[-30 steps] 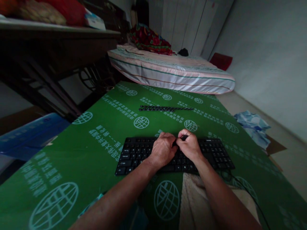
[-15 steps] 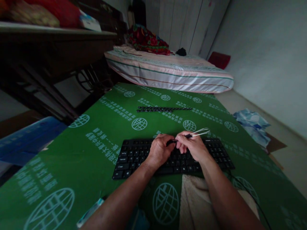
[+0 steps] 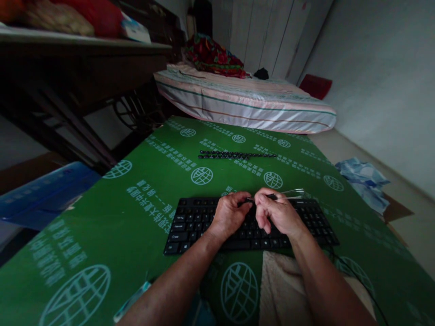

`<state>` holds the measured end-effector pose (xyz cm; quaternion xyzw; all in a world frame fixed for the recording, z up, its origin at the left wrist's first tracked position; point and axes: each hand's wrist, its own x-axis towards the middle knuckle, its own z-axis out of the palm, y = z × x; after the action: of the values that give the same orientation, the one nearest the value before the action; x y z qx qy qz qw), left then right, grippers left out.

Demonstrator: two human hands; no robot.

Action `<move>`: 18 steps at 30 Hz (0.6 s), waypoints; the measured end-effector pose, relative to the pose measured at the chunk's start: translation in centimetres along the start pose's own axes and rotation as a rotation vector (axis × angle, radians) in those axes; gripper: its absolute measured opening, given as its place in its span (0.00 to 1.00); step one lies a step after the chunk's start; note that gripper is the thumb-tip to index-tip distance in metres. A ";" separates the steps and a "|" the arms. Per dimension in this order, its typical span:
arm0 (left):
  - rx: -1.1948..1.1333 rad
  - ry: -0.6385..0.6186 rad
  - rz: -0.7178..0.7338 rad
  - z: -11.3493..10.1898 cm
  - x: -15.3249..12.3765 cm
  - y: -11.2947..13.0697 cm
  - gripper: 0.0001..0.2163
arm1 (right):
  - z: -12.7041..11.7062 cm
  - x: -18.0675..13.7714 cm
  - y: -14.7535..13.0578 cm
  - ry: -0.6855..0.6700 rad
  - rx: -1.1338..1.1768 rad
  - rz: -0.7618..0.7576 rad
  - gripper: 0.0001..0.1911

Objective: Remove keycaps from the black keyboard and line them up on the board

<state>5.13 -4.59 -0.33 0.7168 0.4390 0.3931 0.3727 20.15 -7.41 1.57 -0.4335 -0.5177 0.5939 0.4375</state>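
A black keyboard (image 3: 195,222) lies across the green board, and both hands are over its upper middle. My right hand (image 3: 277,210) is closed around the dark handle of a wire keycap puller (image 3: 294,194), whose thin wire loops stick out to the right. My left hand (image 3: 233,210) has thumb and forefinger pinched at a small dark piece (image 3: 249,199) between the hands. I cannot tell whether that piece is a keycap or part of the puller. Farther back, several loose black keycaps (image 3: 224,155) lie in rows.
The hands work on a green printed board (image 3: 146,235). A beige cloth (image 3: 282,290) lies under my right forearm, beside the keyboard cable (image 3: 360,280). A blue-white packet (image 3: 132,301) is by my left forearm. A bed (image 3: 244,102) stands beyond the board.
My right hand has turned, tilting the puller so its wires lie flatter, and its lower fingers hang looser. The hands have drawn slightly apart. The whole view has shifted a little.
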 end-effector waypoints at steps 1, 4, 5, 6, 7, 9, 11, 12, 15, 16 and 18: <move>-0.021 -0.009 -0.002 0.0 0.0 0.0 0.07 | 0.0 0.0 0.0 -0.007 -0.008 -0.001 0.18; -0.086 -0.048 -0.006 -0.1 0.1 -0.1 0.08 | 0.1 -0.2 -0.1 -0.003 -0.041 -0.025 0.17; -0.110 -0.053 -0.018 -0.1 0.1 -0.1 0.09 | 0.1 -0.2 -0.1 0.007 -0.056 -0.038 0.17; -0.129 -0.048 -0.038 -0.1 0.1 -0.1 0.09 | 0.1 -0.2 -0.2 0.020 -0.073 -0.052 0.17; -0.142 -0.033 -0.066 -0.1 0.1 0.0 0.10 | 0.2 -0.2 -0.2 0.038 -0.093 -0.070 0.16; -0.156 0.020 -0.123 0.0 0.1 -0.1 0.13 | 0.1 -0.2 -0.2 0.115 -0.144 -0.136 0.16; -0.186 0.069 -0.156 0.1 0.2 -0.2 0.15 | 0.0 -0.2 -0.1 0.218 -0.258 -0.231 0.14; -0.216 0.085 -0.159 0.2 0.2 -0.2 0.14 | -0.1 -0.2 0.0 0.263 -0.343 -0.278 0.13; -0.345 0.088 -0.158 0.3 0.3 -0.4 0.07 | -0.3 0.1 0.4 0.309 -0.611 -0.400 0.09; -0.390 0.080 -0.157 0.3 0.3 -0.4 0.06 | -0.3 0.2 0.5 0.301 -0.669 -0.437 0.08; -0.466 0.060 -0.158 0.2 0.3 -0.3 0.05 | -0.2 0.4 0.7 0.283 -0.732 -0.509 0.08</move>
<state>5.30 -4.28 -0.64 0.5631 0.4021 0.4745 0.5441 20.19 -7.02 0.81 -0.4950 -0.7184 0.1811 0.4540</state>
